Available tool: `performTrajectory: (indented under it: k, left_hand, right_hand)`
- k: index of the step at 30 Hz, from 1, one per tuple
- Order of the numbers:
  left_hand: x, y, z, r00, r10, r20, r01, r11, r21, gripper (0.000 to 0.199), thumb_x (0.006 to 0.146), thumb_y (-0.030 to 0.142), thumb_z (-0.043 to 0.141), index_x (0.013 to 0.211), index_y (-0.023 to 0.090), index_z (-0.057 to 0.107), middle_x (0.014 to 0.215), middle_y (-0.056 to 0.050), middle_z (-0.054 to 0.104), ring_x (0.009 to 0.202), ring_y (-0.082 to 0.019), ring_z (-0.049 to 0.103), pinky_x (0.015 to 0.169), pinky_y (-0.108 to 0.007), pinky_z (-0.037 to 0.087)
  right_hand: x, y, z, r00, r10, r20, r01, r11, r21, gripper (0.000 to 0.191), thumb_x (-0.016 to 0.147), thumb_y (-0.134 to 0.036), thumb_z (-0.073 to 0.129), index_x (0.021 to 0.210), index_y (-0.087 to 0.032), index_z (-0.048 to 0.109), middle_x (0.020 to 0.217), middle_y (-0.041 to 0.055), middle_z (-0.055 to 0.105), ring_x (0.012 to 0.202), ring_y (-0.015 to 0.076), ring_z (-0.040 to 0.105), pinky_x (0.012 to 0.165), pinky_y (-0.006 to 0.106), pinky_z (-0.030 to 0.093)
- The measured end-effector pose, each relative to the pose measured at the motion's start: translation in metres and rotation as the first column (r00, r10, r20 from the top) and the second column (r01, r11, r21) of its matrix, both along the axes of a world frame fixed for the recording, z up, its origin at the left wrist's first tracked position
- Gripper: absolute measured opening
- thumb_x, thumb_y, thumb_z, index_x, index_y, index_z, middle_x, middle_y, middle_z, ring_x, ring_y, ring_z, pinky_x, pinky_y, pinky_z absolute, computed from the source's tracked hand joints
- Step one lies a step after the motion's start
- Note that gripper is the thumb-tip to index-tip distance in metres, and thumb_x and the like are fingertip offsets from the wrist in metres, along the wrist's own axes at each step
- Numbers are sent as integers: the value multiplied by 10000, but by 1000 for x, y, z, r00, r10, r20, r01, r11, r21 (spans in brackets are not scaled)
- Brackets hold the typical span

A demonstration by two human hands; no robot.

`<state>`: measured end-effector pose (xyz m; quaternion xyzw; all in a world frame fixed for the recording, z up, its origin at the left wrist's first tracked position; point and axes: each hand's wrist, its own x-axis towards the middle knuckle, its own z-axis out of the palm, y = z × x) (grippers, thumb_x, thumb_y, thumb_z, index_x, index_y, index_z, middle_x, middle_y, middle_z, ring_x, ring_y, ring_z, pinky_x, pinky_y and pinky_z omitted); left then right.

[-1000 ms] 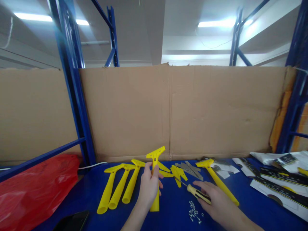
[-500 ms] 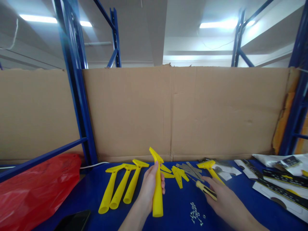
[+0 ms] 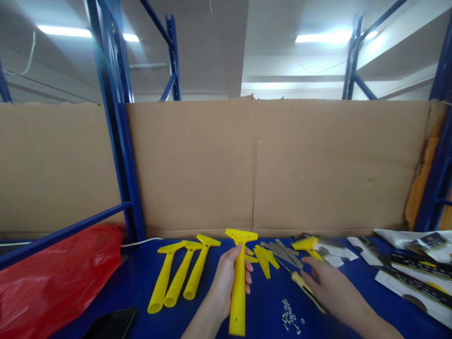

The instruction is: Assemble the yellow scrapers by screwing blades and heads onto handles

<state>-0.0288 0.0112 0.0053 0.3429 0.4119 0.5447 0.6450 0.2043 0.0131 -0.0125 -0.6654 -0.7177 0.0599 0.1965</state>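
Wrapped round a yellow scraper handle (image 3: 238, 292), my left hand (image 3: 228, 278) holds it upright, its wide head at the top. My right hand (image 3: 326, 282) has its fingers apart over the blue table, beside a screwdriver (image 3: 305, 289) with a cream and black handle. Near its fingertips lie thin grey metal blades (image 3: 282, 252). Loose yellow plates (image 3: 263, 260) rest between the two hands. Another yellow scraper head (image 3: 307, 245) lies behind my right hand. Small screws and nuts (image 3: 289, 315) are scattered in front.
Several yellow handles (image 3: 197, 268) lie at left, near a black phone (image 3: 111, 324) and a red plastic bag (image 3: 63, 282). Printed packaging cards (image 3: 413, 287) cover the right side. A cardboard wall (image 3: 197, 165) stands behind, between blue rack posts (image 3: 120, 141).
The handle in my left hand has turned so its head faces me more broadly. My right hand has let go of the screwdriver, which now lies on the table.
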Motion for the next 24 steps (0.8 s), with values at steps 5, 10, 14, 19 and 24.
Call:
performTrajectory:
  k: [5,10,14,19,24]
  left_hand:
    - [7,-3,-5,999,-25,-28,24,999,-37,240,868,333,412,891,130,538,541,4,558,360,-96,450,308,-193,376]
    - [15,-6,-12,997,-58,-59,55,998,-42,282,830,363,410,925,124,526,529,-5,560,352,-105,440,304,-205,373]
    - [17,-7,-15,995,-62,-78,59,997,-46,310,784,397,446,940,136,506,538,-11,575,362,-110,456,316,-205,373]
    - [17,-6,-17,994,-60,-88,56,997,-52,317,808,405,430,979,142,476,543,-8,577,367,-111,458,321,-202,370]
    - [18,-6,-17,994,-72,-85,66,996,-66,312,857,362,374,1056,129,432,542,-12,581,368,-115,463,322,-198,375]
  right_hand:
    - [-8,19,8,997,-4,81,3,1000,8,351,858,-214,422,1128,-133,632,909,135,721,858,257,668,764,313,452]
    - [-16,39,14,998,4,59,-4,1000,-10,307,807,-109,468,1038,-169,661,920,104,739,850,224,681,714,262,437]
    - [-19,51,11,999,-16,39,17,1000,-23,288,749,-59,516,965,-162,678,880,110,742,854,241,681,686,265,424]
    - [-18,62,7,997,-56,-44,56,998,6,303,700,-17,489,874,-171,685,793,85,732,813,229,678,658,265,416]
    - [-10,68,-1,973,-71,-220,78,997,24,235,624,-51,526,731,-180,692,682,42,713,716,212,670,630,261,442]
